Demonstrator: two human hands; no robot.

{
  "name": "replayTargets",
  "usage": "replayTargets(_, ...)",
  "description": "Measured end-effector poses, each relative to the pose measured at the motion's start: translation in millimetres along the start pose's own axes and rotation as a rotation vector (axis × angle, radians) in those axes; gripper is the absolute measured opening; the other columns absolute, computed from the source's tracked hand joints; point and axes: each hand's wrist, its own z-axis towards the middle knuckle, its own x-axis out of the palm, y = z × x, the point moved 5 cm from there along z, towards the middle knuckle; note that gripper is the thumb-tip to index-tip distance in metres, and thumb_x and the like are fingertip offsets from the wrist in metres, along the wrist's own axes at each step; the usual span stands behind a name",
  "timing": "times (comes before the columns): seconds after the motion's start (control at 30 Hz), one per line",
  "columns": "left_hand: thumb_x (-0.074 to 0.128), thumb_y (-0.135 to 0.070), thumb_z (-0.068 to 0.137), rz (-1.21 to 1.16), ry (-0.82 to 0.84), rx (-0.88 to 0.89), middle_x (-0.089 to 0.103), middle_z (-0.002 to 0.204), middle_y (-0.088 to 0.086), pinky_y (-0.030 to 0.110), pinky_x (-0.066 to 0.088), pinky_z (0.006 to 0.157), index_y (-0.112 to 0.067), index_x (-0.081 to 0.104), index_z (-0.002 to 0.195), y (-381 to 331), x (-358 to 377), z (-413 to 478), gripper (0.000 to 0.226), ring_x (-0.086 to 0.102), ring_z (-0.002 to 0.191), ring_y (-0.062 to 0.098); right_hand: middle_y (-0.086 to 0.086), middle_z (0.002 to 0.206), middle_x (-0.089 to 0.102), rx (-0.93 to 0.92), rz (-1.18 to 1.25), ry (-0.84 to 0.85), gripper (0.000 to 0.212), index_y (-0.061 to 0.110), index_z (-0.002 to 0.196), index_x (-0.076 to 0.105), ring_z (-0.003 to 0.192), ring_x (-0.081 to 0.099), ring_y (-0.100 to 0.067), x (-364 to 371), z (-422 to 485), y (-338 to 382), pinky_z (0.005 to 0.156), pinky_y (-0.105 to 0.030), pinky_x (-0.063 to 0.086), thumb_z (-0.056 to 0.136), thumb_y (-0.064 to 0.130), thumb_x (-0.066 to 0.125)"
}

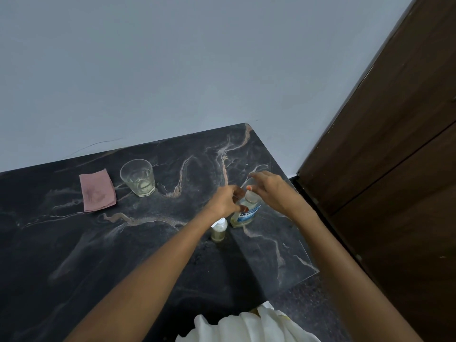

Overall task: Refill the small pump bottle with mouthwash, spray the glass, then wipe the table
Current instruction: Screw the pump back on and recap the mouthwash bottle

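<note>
A clear mouthwash bottle [246, 212] with a blue label and pale yellow liquid stands upright on the dark marble table [138, 243]. My left hand [225, 201] grips its shoulder from the left. My right hand [270, 191] is at its white cap, fingers curled over the top. Just in front of it stands the small pump bottle [219, 230], with pale liquid low inside; its top is partly hidden behind my left wrist. A clear drinking glass [138, 177] stands upright at the back left, and a folded pink cloth [97, 191] lies beside it.
A grey wall runs behind the table. A dark brown wooden door [394, 156] stands close on the right, past the table's right edge. White fabric [246, 324] of my clothing shows at the bottom.
</note>
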Motion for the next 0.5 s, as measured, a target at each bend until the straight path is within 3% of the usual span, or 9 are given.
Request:
replayTargets(0.1,0.077,-0.010,0.068,0.003,-0.005,-0.002,0.064,0.104,0.010,0.026,0.047,0.078,-0.004,0.057,0.106,-0.3,-0.8,0.2,0.043,0.058,0.089,0.019,-0.009,0.131,0.051,-0.136,-0.054,0.086,0.037,0.010,0.122,0.056,0.116,0.051,-0.024,-0.3,-2.6,4.7,0.097,-0.033,0.044,0.086,-0.001,0.054)
replayTargets(0.2,0.077,-0.011,0.068,0.021,-0.009,0.001,0.065,0.103,0.012,0.026,0.047,0.077,-0.004,0.058,0.104,-0.4,-1.0,0.5,0.041,0.058,0.086,0.018,-0.010,0.124,0.056,-0.158,-0.061,0.117,0.040,0.009,0.116,0.061,0.111,0.054,-0.025,2.2,-3.0,6.1,0.094,-0.036,0.048,0.082,-0.010,0.053)
replayTargets(0.5,0.077,-0.011,0.068,0.015,-0.025,-0.004,0.064,0.104,0.013,0.029,0.048,0.079,-0.003,0.058,0.106,-1.5,-0.9,-0.5,0.043,0.057,0.087,0.019,-0.014,0.111,0.056,-0.061,-0.024,0.015,0.033,0.012,0.114,0.062,0.095,0.058,-0.027,1.6,0.9,3.1,0.078,-0.027,0.046,0.082,0.008,0.064)
